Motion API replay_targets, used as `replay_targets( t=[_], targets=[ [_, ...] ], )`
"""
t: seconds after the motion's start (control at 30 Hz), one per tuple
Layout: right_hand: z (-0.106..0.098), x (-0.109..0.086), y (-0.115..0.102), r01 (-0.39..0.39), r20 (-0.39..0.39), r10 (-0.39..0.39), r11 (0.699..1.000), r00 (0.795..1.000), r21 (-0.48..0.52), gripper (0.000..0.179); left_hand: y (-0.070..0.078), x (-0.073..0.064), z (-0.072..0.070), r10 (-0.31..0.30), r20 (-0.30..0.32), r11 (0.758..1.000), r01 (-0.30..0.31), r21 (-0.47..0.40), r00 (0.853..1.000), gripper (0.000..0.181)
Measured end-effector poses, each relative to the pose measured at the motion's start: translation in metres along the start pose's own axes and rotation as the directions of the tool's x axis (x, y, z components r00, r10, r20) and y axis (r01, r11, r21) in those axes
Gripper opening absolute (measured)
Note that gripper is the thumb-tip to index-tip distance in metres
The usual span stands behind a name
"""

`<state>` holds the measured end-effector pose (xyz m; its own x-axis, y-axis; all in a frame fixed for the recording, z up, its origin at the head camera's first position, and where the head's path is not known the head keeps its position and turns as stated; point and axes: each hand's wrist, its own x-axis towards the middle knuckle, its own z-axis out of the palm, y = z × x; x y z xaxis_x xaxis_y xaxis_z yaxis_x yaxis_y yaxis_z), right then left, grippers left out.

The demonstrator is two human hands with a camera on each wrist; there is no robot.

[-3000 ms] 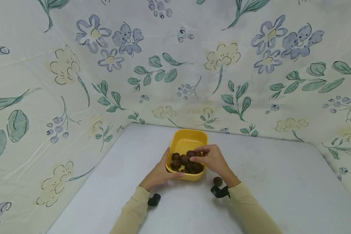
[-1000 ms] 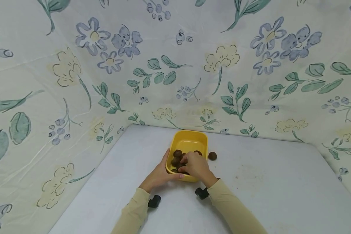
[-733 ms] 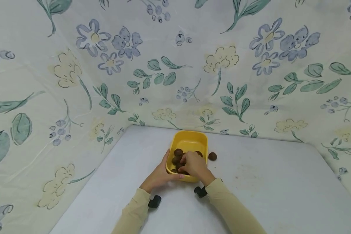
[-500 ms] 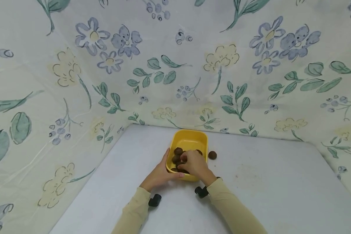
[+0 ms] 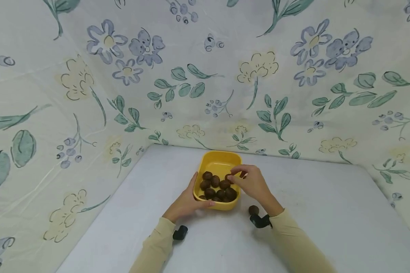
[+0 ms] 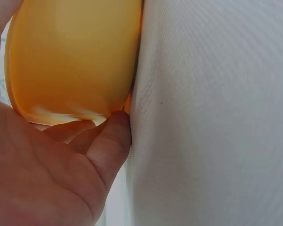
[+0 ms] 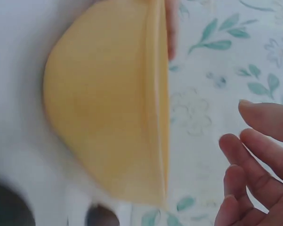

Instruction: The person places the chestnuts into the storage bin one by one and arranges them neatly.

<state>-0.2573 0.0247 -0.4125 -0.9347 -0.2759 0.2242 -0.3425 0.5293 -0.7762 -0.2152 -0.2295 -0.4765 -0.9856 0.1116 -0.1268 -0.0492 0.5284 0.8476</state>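
Note:
My left hand [image 5: 186,203] grips the near left corner of a yellow plastic tub [image 5: 220,206], thumb along the front wall. The left wrist view shows its fingertips against the yellow tub [image 6: 75,61]. Several dark brown, round, nut-like balls [image 5: 210,193] lie gathered in the near half of the tub. Over the right rim hovers my right hand [image 5: 254,184], close to a ball [image 5: 228,178] by that side. In the right wrist view, the right hand [image 7: 259,169] has thumb and fingers apart, loosely bent, with nothing between them.
On the white table [image 5: 311,212] a loose brown ball [image 5: 254,210] sits right of the tub, near the right wrist's black camera [image 5: 259,221]. Two dark balls [image 7: 102,215] show low in the right wrist view. Flowered cloth [image 5: 205,94] encloses the back and sides.
My right hand has lifted out from among the balls and moved right to the rim, uncovering several balls. It now hides the table ball beside the tub. The left hand keeps its grip.

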Motion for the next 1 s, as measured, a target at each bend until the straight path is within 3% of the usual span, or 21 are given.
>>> replay_targets(
  t=[0.23,0.47,1.0],
  targets=[
    [-0.037,-0.019,0.023,-0.052,-0.042,0.051,0.998,0.998,-0.022,0.024,-0.001,0.000,-0.002,0.007,0.003,1.000,-0.007,-0.011,1.000,0.137],
    [-0.056,-0.042,0.047,-0.094,-0.074,0.090,0.994,0.993,-0.049,0.026,0.001,0.001,-0.001,-0.002,0.010,1.000,0.002,-0.021,1.000,0.137],
    [-0.052,-0.079,0.077,-0.169,-0.059,0.165,0.983,0.985,-0.077,0.032,0.001,0.000,0.000,-0.014,0.006,1.000,0.014,-0.013,1.000,0.136]
  ],
)
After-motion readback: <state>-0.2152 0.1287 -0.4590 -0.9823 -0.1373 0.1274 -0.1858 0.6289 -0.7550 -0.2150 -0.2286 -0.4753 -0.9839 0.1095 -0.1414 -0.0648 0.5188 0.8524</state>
